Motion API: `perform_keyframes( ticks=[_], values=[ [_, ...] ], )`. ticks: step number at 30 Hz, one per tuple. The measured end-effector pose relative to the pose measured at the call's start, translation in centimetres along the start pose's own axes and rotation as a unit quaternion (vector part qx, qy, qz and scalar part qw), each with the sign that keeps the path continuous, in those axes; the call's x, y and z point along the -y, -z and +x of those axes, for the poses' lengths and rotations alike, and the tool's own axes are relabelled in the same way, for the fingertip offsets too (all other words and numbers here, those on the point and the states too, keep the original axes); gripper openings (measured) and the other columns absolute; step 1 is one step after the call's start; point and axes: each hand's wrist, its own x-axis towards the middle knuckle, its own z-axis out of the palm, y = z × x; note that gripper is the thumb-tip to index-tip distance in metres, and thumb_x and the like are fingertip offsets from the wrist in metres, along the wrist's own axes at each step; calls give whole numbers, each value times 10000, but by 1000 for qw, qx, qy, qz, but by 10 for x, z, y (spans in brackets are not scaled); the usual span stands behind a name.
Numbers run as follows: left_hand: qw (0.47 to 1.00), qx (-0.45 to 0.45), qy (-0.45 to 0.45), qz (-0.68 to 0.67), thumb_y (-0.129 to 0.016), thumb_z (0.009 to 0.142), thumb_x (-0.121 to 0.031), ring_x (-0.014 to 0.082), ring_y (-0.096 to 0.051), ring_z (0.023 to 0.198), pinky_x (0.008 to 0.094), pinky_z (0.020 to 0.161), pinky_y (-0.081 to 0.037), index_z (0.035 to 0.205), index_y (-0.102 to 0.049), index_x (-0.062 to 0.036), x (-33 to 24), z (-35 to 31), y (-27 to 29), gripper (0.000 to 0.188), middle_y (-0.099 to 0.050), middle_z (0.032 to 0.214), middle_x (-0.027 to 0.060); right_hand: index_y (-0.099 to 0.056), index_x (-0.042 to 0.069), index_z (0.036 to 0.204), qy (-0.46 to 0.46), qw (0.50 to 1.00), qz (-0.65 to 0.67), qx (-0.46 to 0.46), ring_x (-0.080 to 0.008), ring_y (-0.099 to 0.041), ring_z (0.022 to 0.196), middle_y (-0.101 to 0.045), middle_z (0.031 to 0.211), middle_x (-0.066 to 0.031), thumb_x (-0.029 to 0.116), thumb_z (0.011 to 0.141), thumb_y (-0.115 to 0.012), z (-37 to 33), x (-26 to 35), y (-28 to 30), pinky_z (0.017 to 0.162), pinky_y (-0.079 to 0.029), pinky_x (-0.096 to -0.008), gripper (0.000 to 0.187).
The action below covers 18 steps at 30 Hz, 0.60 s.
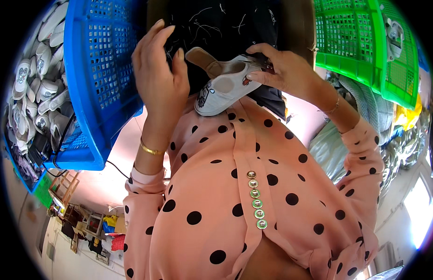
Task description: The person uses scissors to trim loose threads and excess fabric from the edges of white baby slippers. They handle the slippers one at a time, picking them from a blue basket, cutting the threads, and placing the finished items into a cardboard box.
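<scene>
A white cloth shoe point(217, 97) with a dark drawing on its toe and a small red mark on its side lies tilted over my lap, toe toward me. Its tan-lined flap point(203, 62) sticks out to the left. My right hand point(284, 72) grips the shoe's far right end between thumb and fingers. Something dark red shows between those fingers, too small to make out. Just left of the shoe, my left hand point(161, 70) is raised and apart from it, fingers stretched out, holding nothing.
A blue plastic basket point(81, 88) stands at left, beside a heap of similar white shoes point(39, 93). At right is a green basket point(349, 56), with grey cloth point(328, 144) below it. Loose white threads lie on black cloth point(221, 30) beyond my hands.
</scene>
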Motion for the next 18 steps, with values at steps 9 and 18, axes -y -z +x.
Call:
perform_keyframes(
  ticks=[9,18],
  values=[
    [988,135,-72,-22,-810,719,-202,202,-533,978,337,842,-428,938,-716,-137,-37,-36,5,247,-634,997,-13,-595,9,1175,5,974,211,-87,-145,-647,862,-693,943,-104,256,914,-680,16,-27,-48,775,-526,-270,369],
    [978,193,-58,-45,-752,785,-155,202,-530,881,328,774,-435,809,-678,-111,-30,-28,-16,89,-647,895,1,-590,-7,1140,6,979,161,-127,-226,-670,735,-678,837,-147,323,929,-648,16,-24,-51,674,-530,-295,396]
  ],
)
